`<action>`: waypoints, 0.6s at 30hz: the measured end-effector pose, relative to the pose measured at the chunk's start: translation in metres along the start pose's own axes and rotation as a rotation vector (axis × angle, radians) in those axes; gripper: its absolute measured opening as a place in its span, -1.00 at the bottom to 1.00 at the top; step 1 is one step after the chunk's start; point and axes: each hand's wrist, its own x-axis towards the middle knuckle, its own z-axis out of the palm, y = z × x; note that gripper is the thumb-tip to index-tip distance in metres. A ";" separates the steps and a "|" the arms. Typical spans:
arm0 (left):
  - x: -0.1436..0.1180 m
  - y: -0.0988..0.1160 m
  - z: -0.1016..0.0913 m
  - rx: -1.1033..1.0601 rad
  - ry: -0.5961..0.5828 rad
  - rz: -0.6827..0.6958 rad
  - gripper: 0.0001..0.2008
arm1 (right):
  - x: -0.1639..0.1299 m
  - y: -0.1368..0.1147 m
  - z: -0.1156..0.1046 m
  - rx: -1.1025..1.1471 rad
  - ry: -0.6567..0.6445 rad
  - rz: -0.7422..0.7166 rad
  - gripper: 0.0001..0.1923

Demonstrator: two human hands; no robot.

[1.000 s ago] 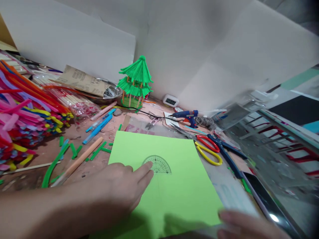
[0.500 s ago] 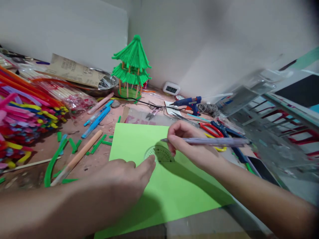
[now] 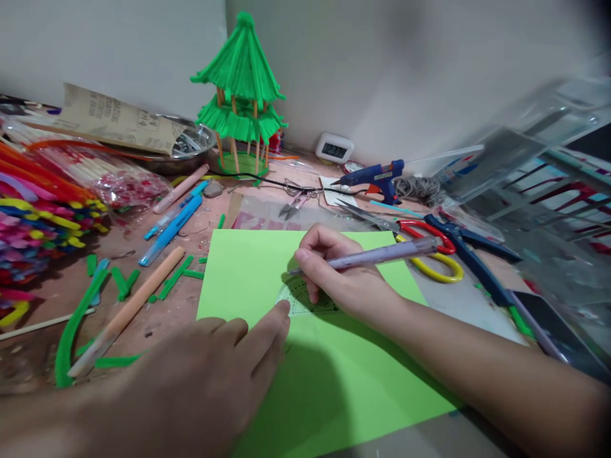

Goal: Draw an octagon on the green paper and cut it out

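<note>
A sheet of bright green paper [image 3: 258, 267] lies in front of me, with a clear half-round protractor [image 3: 300, 302] flat on it. The index fingertip of my left hand [image 3: 205, 375] presses on the protractor's left end, its other fingers bent underneath. My right hand [image 3: 338, 267] is closed around a pale purple pen [image 3: 382, 253]. The pen's tip points left, close to the curved edge of the protractor; whether it touches the paper I cannot tell. My right fingers cover part of the protractor.
A green pagoda model [image 3: 241, 95] stands behind the paper. Pipe cleaners [image 3: 42, 216] and a pink-orange stick [image 3: 128, 308] lie left. Right are a blue glue gun [image 3: 372, 177], red-and-yellow scissors [image 3: 424, 236], dark-blue pliers [image 3: 472, 261] and a phone [image 3: 558, 324]. A white digital timer [image 3: 334, 147] is behind.
The view has moved closer and tilted down. My right hand with the pen has shifted left, bringing the tip to the protractor's curved edge. My left finger stays on the protractor.
</note>
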 end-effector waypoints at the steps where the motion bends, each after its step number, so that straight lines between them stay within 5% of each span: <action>1: 0.000 -0.001 0.001 0.005 0.006 0.001 -0.50 | 0.001 0.000 0.000 0.005 -0.007 -0.003 -0.74; 14: -0.003 0.003 0.004 0.047 0.061 -0.041 -0.48 | 0.004 0.002 0.002 -0.289 0.006 -0.225 -0.69; 18: -0.007 0.005 0.013 -0.044 0.073 -0.046 -0.47 | 0.005 0.001 0.004 -0.341 0.004 -0.189 -0.69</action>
